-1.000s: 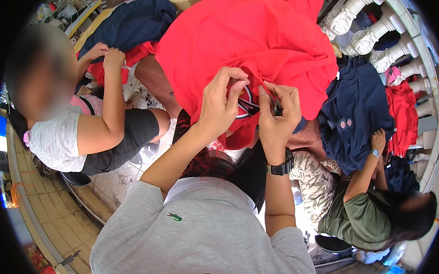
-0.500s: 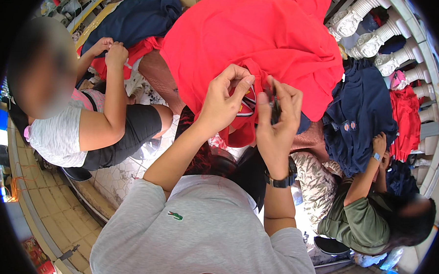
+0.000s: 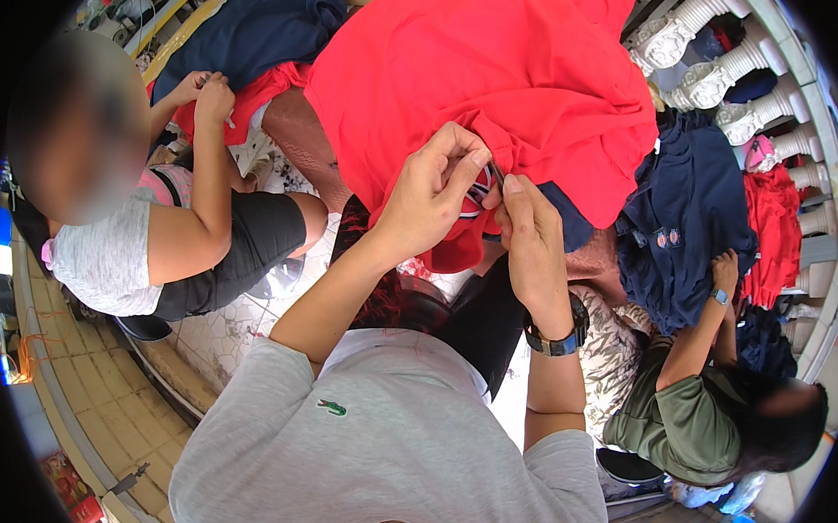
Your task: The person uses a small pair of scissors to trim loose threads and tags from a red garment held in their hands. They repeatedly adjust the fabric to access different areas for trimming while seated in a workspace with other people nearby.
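A large red garment (image 3: 484, 68) lies spread and bunched in front of me. My left hand (image 3: 434, 183) is closed in a pinch on its near edge, beside a striped patch of trim inside the opening (image 3: 479, 187). Just to the right, my right hand (image 3: 535, 243) is closed, its fingertips close to the pinched edge. A small dark tool (image 3: 497, 174) shows its narrow tip at those fingertips; the rest is hidden in the palm, so its exact kind cannot be made out. A black watch sits on my right wrist.
On the left, a seated person (image 3: 193, 196) works over red and navy cloth (image 3: 261, 35). To the right, another person (image 3: 693, 404) handles navy garments (image 3: 687, 217). Beyond them stands a white baluster railing (image 3: 703, 82) with a red garment (image 3: 773, 235) against it.
My right hand has closed and turned, bringing the dark tool's tip to the red cloth's edge. My left hand keeps its pinch. The left person's hands have shifted slightly lower.
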A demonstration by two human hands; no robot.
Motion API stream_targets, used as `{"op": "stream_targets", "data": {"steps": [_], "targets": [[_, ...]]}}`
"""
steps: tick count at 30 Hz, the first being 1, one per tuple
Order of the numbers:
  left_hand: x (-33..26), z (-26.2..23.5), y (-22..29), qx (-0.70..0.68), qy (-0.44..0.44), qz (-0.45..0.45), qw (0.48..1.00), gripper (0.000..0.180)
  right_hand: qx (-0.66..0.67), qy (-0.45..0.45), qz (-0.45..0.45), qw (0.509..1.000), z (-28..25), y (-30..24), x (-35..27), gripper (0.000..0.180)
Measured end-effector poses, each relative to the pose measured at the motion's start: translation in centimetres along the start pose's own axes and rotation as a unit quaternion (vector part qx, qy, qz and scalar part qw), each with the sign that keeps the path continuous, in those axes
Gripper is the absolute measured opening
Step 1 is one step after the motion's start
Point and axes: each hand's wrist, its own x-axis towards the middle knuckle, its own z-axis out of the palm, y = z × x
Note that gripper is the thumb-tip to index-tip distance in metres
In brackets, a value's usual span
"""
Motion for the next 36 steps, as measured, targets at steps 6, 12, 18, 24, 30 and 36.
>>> {"op": "stream_targets", "data": {"steps": [6, 12, 18, 24, 30, 36], "targets": [[0.0, 0.1, -0.1, 0.058, 0.006, 0.035, 0.998, 0.01, -0.066, 0.059, -0.047, 0.995, 0.4, 0.0, 0.8, 0.039], [0.1, 0.0, -0.7, 0.042, 0.006, 0.035, 0.999, 0.009, 0.008, 0.02, 0.01, 1.0, -0.3, 0.7, 1.8, 0.04], [0.0, 0.0, -1.7, -0.001, 0.004, 0.03, 1.0, 0.009, 0.027, -0.006, 0.023, 0.999, -0.8, 1.4, 2.2, 0.039], [-0.1, -0.3, -1.4, -0.008, -0.018, 0.004, 1.0, 0.006, 0.035, -0.022, 0.056, 0.998, -1.2, 0.5, 2.3, 0.042], [-0.2, 0.1, -1.0, 0.001, -0.01, 0.043, 0.999, 0.006, 0.041, -0.022, 0.065, 0.997, -1.1, 0.3, 2.5, 0.042], [-0.2, -0.3, -0.8, -0.029, -0.033, 0.025, 0.999, 0.002, 0.043, -0.026, 0.039, 0.998, -1.1, 1.2, 3.0, 0.041]]}}
